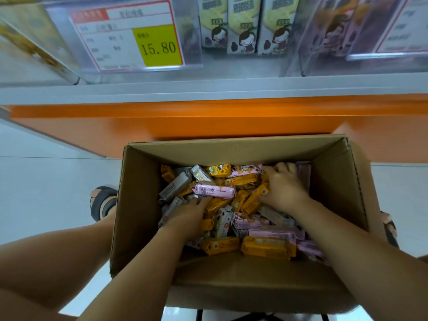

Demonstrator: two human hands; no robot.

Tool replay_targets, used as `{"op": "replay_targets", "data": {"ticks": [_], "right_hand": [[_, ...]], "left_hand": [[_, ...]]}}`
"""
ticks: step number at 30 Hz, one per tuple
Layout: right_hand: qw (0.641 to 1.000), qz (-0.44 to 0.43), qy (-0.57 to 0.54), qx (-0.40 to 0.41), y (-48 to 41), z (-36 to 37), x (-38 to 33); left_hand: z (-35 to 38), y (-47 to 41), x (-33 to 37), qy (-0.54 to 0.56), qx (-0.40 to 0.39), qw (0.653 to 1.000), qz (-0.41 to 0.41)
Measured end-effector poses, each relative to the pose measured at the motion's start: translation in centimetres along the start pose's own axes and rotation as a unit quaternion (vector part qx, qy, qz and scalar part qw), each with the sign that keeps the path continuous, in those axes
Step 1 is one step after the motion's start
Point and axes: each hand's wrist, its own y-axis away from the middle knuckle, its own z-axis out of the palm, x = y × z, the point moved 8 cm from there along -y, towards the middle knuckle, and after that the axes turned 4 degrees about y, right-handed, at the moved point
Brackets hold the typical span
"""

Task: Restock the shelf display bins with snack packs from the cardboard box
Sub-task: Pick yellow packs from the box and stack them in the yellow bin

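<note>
Both arms reach down into the open cardboard box (231, 151), which stands on the floor (46, 170) against the orange shelf base (208, 121). The snack packs (220, 245) lie loose in a heap inside it, yellow, pink and grey mixed, under and around both grips.

The left grip (190, 213) lies palm down on the heap with its fingers fairly straight. Their tips run in under a pink pack (215, 190) that lies crosswise just beyond them. Grey packs (173, 186) lie on its outer side, and more yellow ones lie on the side nearer the person.

The right grip (283, 188) is spread wide over the packs further back in the box. Its fingers bend down into the heap near the far wall, and its thumb rests against a yellow pack. Whether it has closed on any pack cannot be told, since the fingertips are hidden.

High above both grips, the clear display bins (243, 24) hold upright cartons, with a price tag (129, 35) reading 15.80 up to the left. Outside the box, left of the left grip, a sandalled foot (103, 202) stands on the floor.
</note>
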Motion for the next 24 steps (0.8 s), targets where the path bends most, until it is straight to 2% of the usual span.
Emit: {"op": "replay_targets", "data": {"ticks": [4,8,13,16,20,24], "right_hand": [[0.994,-0.005,-0.089,-0.071,0.3,1.2,0.1],[0.993,-0.037,-0.055,-0.102,0.3,1.1,0.3],[0.991,-0.06,-0.076,-0.096,0.3,1.5,-0.5],[0.985,-0.067,-0.128,-0.098,0.4,1.0,-0.9],[0.977,-0.048,-0.19,-0.081,0.2,0.2,-0.6],[0.971,-0.067,-0.225,-0.05,0.4,-0.8,-2.1]], "left_hand": [[0.1,-0.2,0.1,0.047,0.001,0.999,0.007],[-0.1,-0.1,0.1,0.063,0.013,0.998,0.018],[-0.3,0.2,0.3,0.088,0.005,0.996,0.027],[-0.1,0.2,0.0,0.118,-0.001,0.993,0.026],[-0.5,0.2,-0.1,0.148,0.016,0.988,0.041],[-1.5,0.4,0.3,0.196,0.032,0.979,0.054]]}}
